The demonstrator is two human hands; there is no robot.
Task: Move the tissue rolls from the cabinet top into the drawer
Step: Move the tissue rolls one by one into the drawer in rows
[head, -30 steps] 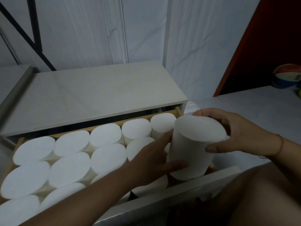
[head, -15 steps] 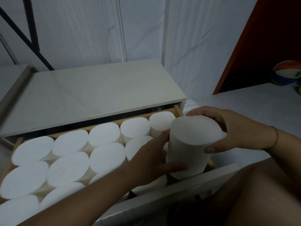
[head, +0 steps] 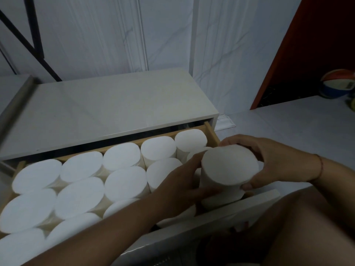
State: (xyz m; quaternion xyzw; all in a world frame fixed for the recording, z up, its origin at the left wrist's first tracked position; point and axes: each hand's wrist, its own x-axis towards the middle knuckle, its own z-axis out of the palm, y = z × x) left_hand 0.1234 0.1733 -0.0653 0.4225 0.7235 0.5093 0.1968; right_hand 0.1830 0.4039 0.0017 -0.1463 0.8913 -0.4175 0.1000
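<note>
Both hands clasp one tissue roll (head: pixel 229 166), held upright at the drawer's (head: pixel 212 132) right end, at about 3 o'clock from the packed rolls (head: pixel 123 184). The left hand (head: pixel 180 186) wraps its fingers around the roll's left side, thumb low across the front wall. The right hand (head: pixel 269 160) curls over the far rim, thumb pressing the near right edge; a thin cord circles that wrist. The left forearm reaches in from 7 o'clock, the right from 4 o'clock. The roll's base seems to touch another roll below, though shadow obscures it. The cabinet top (head: pixel 107 104) lies at 12 o'clock.
</note>
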